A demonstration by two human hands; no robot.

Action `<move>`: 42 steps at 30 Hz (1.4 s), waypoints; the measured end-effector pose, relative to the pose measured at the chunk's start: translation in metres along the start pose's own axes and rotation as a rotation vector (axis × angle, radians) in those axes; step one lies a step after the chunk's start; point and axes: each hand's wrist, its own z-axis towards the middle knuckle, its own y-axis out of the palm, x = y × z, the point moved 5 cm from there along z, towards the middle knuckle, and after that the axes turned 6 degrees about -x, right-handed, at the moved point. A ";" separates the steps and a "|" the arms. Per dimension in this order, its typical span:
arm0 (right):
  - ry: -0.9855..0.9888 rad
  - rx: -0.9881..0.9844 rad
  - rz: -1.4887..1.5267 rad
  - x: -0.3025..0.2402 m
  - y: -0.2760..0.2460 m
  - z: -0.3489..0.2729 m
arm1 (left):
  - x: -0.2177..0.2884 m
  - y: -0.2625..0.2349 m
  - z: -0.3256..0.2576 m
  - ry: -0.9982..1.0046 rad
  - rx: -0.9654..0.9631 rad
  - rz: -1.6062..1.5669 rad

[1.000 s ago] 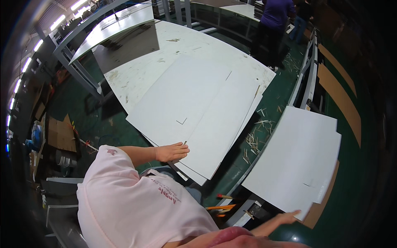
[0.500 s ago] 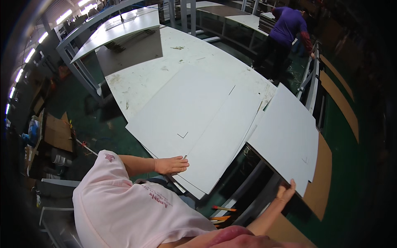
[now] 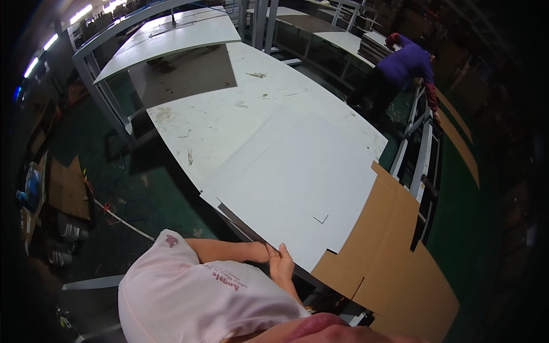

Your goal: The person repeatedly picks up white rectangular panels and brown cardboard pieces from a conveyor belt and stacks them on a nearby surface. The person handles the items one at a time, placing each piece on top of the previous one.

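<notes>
A large white cardboard sheet (image 3: 286,183) with a small L-shaped cut lies over the near part of the white table, on top of another white sheet (image 3: 220,184) whose left edge shows. My right hand (image 3: 281,267) is at the near edge of the upper sheet, its thumb up against the edge and the palm turned toward it. Right beside it, my left hand (image 3: 258,252) touches the same edge area. The left fingers are hidden behind the right hand and the sheet's edge.
A brown cardboard sheet (image 3: 389,240) with slots extends to the right of the white one. Scraps lie on the white table (image 3: 223,123). Beyond, a person in purple (image 3: 403,66) bends over a metal rail frame (image 3: 420,137). A raised white board (image 3: 171,34) stands at far left.
The white sheet at the right has moved left onto the other white sheet, carried by my right hand. The brown sheet is more exposed. My hands have come together. The other person bends lower.
</notes>
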 end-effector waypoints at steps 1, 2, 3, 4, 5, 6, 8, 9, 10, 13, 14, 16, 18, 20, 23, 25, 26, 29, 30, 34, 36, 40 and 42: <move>0.084 -0.014 0.039 0.014 0.006 0.002 | -0.005 -0.003 -0.009 0.163 -0.017 0.155; 0.170 -0.019 0.087 0.029 0.007 0.004 | -0.022 -0.001 -0.022 0.325 -0.045 0.304; 0.260 -0.018 0.139 0.044 0.010 0.005 | -0.036 0.003 -0.044 0.487 -0.077 0.441; 0.317 0.010 0.112 0.056 0.016 0.004 | -0.043 -0.007 -0.071 0.629 0.122 0.476; 0.480 0.066 0.122 0.071 0.010 0.007 | -0.048 -0.018 -0.095 0.646 0.204 0.448; 0.519 0.055 0.098 0.083 0.000 0.013 | -0.063 -0.024 -0.101 0.256 0.072 0.554; 0.570 0.005 0.162 0.107 -0.020 0.032 | -0.062 -0.056 -0.124 0.392 0.452 0.422; 0.549 0.051 0.103 0.106 -0.018 0.034 | -0.042 -0.068 -0.124 0.413 0.547 0.399; 0.582 0.007 0.104 0.112 -0.020 0.037 | -0.032 -0.069 -0.113 0.428 0.531 0.393; 0.708 -0.243 -0.097 0.103 -0.021 0.031 | 0.018 -0.042 -0.054 0.616 0.327 0.390; 0.564 -0.483 -0.423 0.088 -0.027 0.024 | 0.023 -0.025 -0.029 0.665 0.225 0.384; 0.079 -0.793 -1.162 0.058 -0.041 0.007 | 0.028 0.005 0.001 0.607 0.193 0.676; 0.398 -0.732 -1.502 0.013 -0.057 -0.013 | 0.031 0.010 0.005 0.590 0.173 0.730; 0.333 -0.436 -1.092 -0.066 -0.088 -0.035 | 0.028 0.011 0.008 0.581 0.179 0.772; -0.341 0.397 -0.908 -0.214 -0.157 -0.052 | 0.025 0.011 0.005 0.560 0.160 0.804; -0.727 0.820 -1.681 -0.303 -0.205 -0.066 | 0.030 0.013 0.005 0.586 0.182 0.837; -0.508 1.080 -1.717 -0.324 -0.238 -0.068 | 0.032 0.014 0.008 0.605 0.191 0.853; -0.305 0.690 -1.111 -0.365 -0.297 -0.034 | 0.033 0.016 0.008 0.638 0.192 0.854; -0.371 0.535 -1.221 -0.372 -0.251 -0.037 | 0.032 0.016 0.008 0.643 0.201 0.857; -0.593 0.477 -1.656 -0.351 -0.062 -0.040 | 0.024 0.021 0.008 0.624 0.225 0.803; -0.685 0.283 -1.577 -0.294 -0.009 -0.010 | 0.019 0.023 0.009 0.613 0.253 0.791; -0.552 0.385 -2.137 -0.195 0.045 0.050 | 0.021 0.020 0.012 0.666 0.282 0.709; -0.373 0.407 -2.293 -0.169 0.041 0.079 | 0.023 0.019 0.011 0.671 0.292 0.663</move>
